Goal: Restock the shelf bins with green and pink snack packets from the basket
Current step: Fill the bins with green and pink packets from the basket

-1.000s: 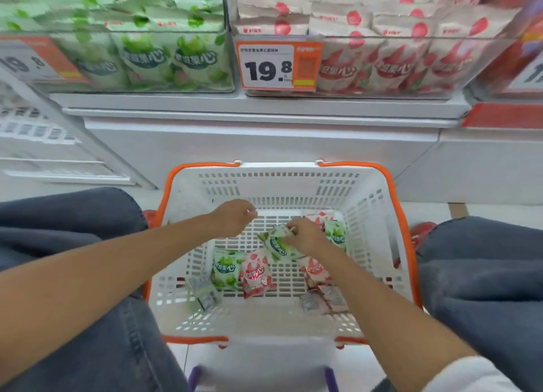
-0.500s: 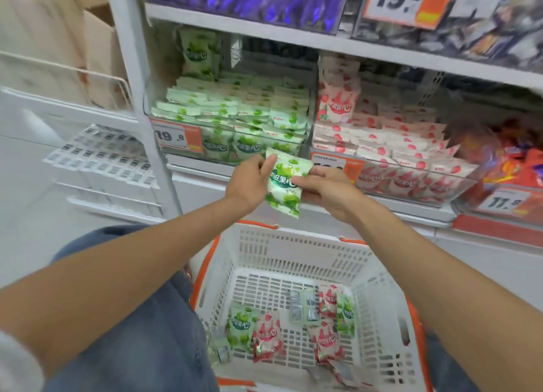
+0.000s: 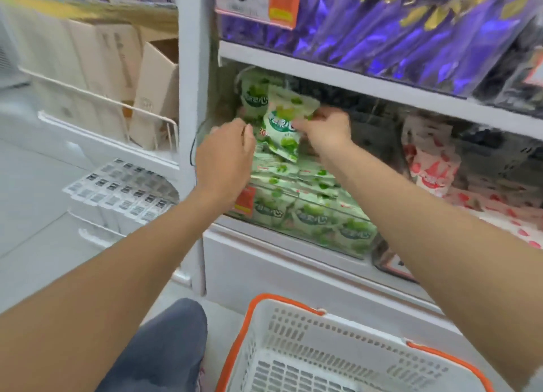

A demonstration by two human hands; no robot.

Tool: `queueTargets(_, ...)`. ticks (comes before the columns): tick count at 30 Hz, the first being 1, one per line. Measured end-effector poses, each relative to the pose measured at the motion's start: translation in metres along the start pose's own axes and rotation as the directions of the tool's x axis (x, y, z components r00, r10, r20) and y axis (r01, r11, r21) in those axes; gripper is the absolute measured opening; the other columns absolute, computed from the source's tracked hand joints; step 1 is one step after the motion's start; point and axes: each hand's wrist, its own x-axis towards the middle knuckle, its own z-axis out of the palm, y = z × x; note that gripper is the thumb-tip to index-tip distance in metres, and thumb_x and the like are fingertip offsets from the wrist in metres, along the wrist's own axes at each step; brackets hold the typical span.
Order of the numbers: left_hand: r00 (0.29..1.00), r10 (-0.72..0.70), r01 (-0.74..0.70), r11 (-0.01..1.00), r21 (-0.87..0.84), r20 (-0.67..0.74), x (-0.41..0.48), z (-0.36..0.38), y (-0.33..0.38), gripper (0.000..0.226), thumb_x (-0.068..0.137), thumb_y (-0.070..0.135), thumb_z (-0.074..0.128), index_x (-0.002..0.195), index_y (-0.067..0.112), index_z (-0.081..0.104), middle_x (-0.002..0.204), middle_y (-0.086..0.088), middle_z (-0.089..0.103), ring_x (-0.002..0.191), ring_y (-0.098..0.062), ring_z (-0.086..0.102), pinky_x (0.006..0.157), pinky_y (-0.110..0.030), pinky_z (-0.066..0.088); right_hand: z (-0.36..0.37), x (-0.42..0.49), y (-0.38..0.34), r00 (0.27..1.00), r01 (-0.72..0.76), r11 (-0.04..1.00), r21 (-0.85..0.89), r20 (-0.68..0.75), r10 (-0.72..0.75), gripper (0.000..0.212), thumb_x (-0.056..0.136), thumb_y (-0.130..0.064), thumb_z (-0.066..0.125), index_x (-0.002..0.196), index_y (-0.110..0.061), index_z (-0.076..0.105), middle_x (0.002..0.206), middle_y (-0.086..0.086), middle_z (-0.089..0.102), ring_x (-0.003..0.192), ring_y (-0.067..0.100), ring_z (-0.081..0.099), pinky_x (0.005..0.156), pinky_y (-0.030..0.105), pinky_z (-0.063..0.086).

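My right hand (image 3: 326, 130) pinches a green snack packet (image 3: 283, 124) by its right edge and holds it upright over the back of the green bin (image 3: 305, 215). My left hand (image 3: 226, 159) hovers at the packet's left side with loosely curled fingers; whether it touches the packet is unclear. The clear bin is packed with rows of green packets. Pink packets (image 3: 429, 168) fill the neighbouring bin on the right. The white basket with an orange rim (image 3: 293, 341) stands on the floor below; its contents are out of view.
A white shelf post (image 3: 194, 97) rises just left of the green bin. Purple foil bags (image 3: 411, 24) hang on the shelf above, close over my hands. Cardboard boxes (image 3: 117, 77) sit behind a wire rail at the left. My knee (image 3: 164, 347) is beside the basket.
Both hands lifted one green packet out of the basket, carried it up and pushed it into the green bin. The view swung up from the basket to the shelf.
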Motion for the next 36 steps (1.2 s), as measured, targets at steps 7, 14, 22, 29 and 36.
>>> queueTargets(7,0.999,0.012,-0.011,1.0,-0.015,0.052,-0.008,0.008,-0.021,0.033,0.105,0.031,0.03,0.08,0.016,0.047,0.067,0.002,0.047,0.061,-0.019,0.044,0.054,-0.036,0.025,0.077,0.069,0.003,0.996,0.041,0.982,-0.183,-0.076,-0.055,0.038,0.091,-0.028,0.065,0.124,-0.01,0.059,0.124,0.004,0.063,0.112,0.018,0.06,0.076,0.013,0.039)
queueTargets(14,1.0,0.026,-0.026,1.0,0.017,-0.001,-0.009,0.012,-0.022,0.032,0.103,0.029,0.03,0.076,0.02,0.045,0.063,0.003,0.048,0.06,-0.018,0.045,0.049,-0.034,0.026,0.097,0.056,0.03,0.989,0.035,0.979,-0.2,-0.132,-0.063,0.044,0.078,-0.038,0.059,0.116,-0.017,0.058,0.114,0.008,0.061,0.102,0.028,0.061,0.088,0.042,0.054)
queueTargets(22,0.999,0.033,-0.032,0.999,0.027,-0.024,-0.01,0.014,-0.023,0.032,0.103,0.029,0.033,0.076,0.02,0.048,0.062,0.004,0.048,0.06,-0.018,0.045,0.048,-0.028,0.025,0.103,0.062,0.023,0.989,0.125,0.918,-0.377,-0.021,-0.144,0.034,0.088,-0.03,0.064,0.115,-0.009,0.061,0.124,0.01,0.055,0.103,0.028,0.061,0.09,0.039,0.053)
queueTargets(29,0.998,0.049,-0.048,0.998,0.031,-0.038,-0.01,0.013,-0.023,0.032,0.103,0.029,0.034,0.075,0.02,0.048,0.061,0.005,0.048,0.058,-0.017,0.044,0.047,-0.032,0.026,0.107,0.071,0.024,0.995,0.066,0.885,-0.461,-0.032,-0.09,0.034,0.092,-0.027,0.059,0.12,-0.008,0.055,0.132,0.014,0.044,0.107,0.029,0.056,0.087,0.033,0.05)
queueTargets(36,0.998,0.054,-0.052,0.998,0.035,-0.037,-0.009,0.014,-0.022,0.032,0.103,0.027,0.035,0.075,0.02,0.048,0.062,0.006,0.048,0.06,-0.017,0.045,0.047,-0.031,0.024,0.085,0.053,0.023,0.993,0.084,0.886,-0.456,-0.037,-0.113,0.034,0.082,-0.032,0.067,0.109,-0.012,0.063,0.117,0.008,0.057,0.102,0.029,0.06,0.086,0.037,0.055)
